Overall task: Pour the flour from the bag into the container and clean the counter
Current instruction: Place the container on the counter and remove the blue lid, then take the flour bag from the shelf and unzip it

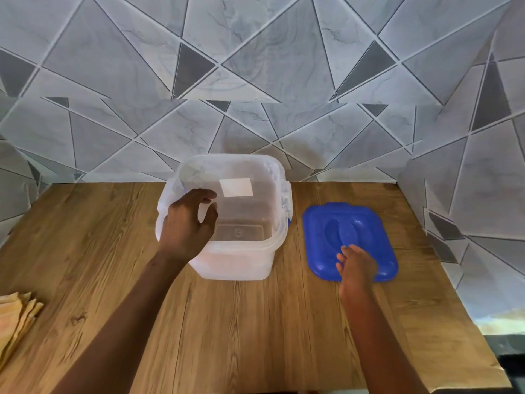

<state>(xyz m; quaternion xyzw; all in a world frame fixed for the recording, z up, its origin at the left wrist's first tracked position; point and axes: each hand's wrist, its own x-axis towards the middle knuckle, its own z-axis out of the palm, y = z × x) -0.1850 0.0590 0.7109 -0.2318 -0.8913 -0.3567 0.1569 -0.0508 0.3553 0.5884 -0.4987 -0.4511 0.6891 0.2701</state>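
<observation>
Preparing stage: container (241,223) standing open and empty near the bench (255,322) back edge, blue lid (341,223) lying just beside it. Left hand (184,226) hovering at the container rim, fingers (208,213) loosely curled, holding nothing. Right hand (356,265) resting on the lid, fingers relaxed. Flour bag not showing. Next move probably calling for fetching the bag. Folded cloth (17,317) lying at the left edge.

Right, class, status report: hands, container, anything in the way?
Left hand open over container rim. Right hand open on blue lid. Container empty, uncovered. No flour bag seen.

Soft even light, warped edges
</observation>
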